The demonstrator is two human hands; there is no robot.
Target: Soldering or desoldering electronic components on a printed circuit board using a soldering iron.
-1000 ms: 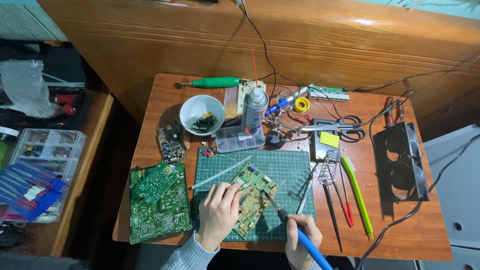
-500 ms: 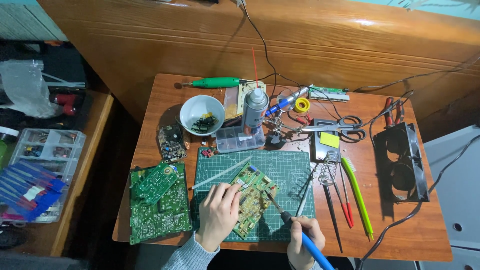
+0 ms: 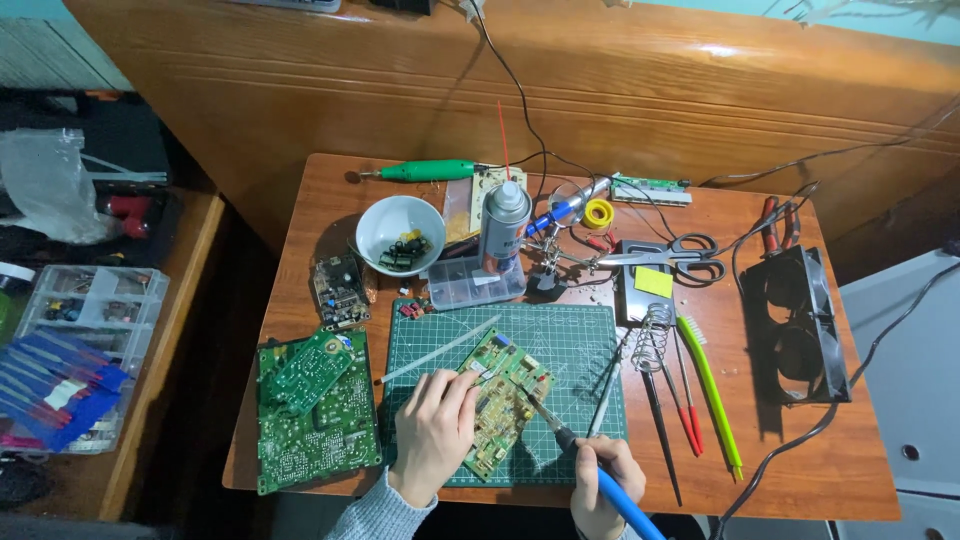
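We see the brown wooden worktop evenly and brightly lit from above, sharply focused. Glare streaks the polished wooden headboard; the left edge lies dim.
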